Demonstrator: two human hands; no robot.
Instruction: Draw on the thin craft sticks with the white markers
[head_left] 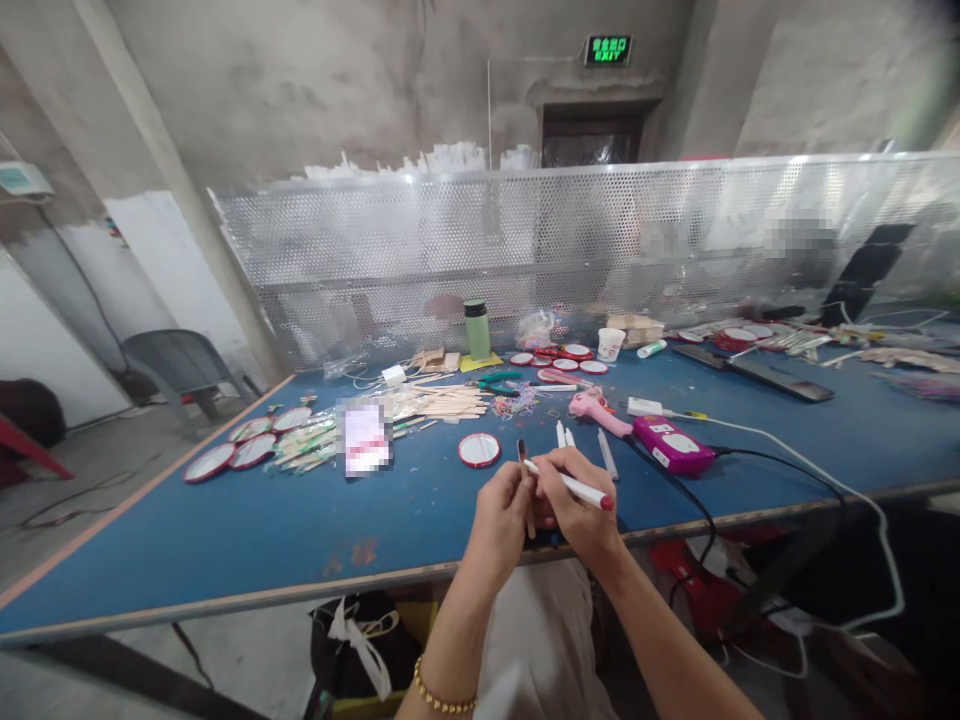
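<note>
My left hand (499, 518) pinches a flat wooden stick (531, 522) upright near the table's front edge. The stick's top end (521, 450) is dark. In my right hand (583, 515) is a white marker pen (586, 490) with a red end, its tip close to the stick. Both hands are close together, and some fingers are hidden behind them. Just beyond lies a round white disc with a red rim (479, 450). Several white pens (608, 456) rest on the blue table (405, 510) past my right hand.
Right of my hands sit a pink glue gun (600, 412) and a purple box (673, 446) with cables. Wooden sticks (450, 402), a lit phone (366, 440) and red-rimmed discs (210, 462) lie leftward. A green bottle (476, 330) and paper cup (610, 345) stand by the perforated metal screen (420, 250).
</note>
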